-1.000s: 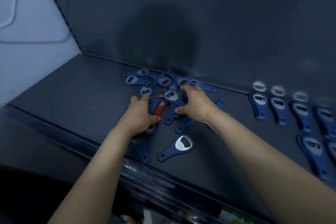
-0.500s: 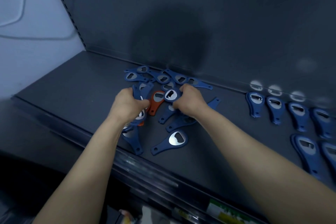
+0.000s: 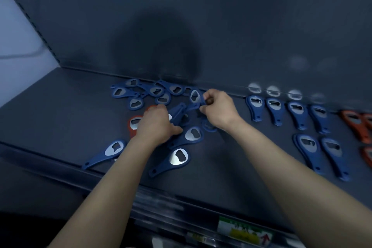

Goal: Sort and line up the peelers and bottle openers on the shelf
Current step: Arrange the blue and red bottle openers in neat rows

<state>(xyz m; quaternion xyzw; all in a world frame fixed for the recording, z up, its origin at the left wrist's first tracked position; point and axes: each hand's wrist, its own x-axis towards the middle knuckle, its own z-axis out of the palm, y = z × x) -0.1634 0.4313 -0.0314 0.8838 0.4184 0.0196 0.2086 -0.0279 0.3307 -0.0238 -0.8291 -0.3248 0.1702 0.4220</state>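
Observation:
A loose heap of blue bottle openers [image 3: 145,94] lies at the middle back of the dark shelf [image 3: 60,110]. My right hand [image 3: 219,109] pinches one blue opener [image 3: 194,97] by its handle, lifted just above the heap. My left hand [image 3: 156,125] grips a bundle of blue openers [image 3: 178,113] with their handles sticking out to the right. An orange opener [image 3: 133,125] lies partly under my left hand. Single blue openers lie near the front: one [image 3: 106,153] at the left, one [image 3: 175,160] in the middle.
Blue openers [image 3: 275,109] stand lined up in two rows on the right, with orange openers [image 3: 354,123] at the far right edge. The shelf's back wall [image 3: 201,26] is close behind the heap. A price label [image 3: 243,231] sits on the front rail.
My right hand has lifted one blue opener out of the heap and drawn it right. My left hand has gathered several openers, and the orange one now lies exposed at its left.

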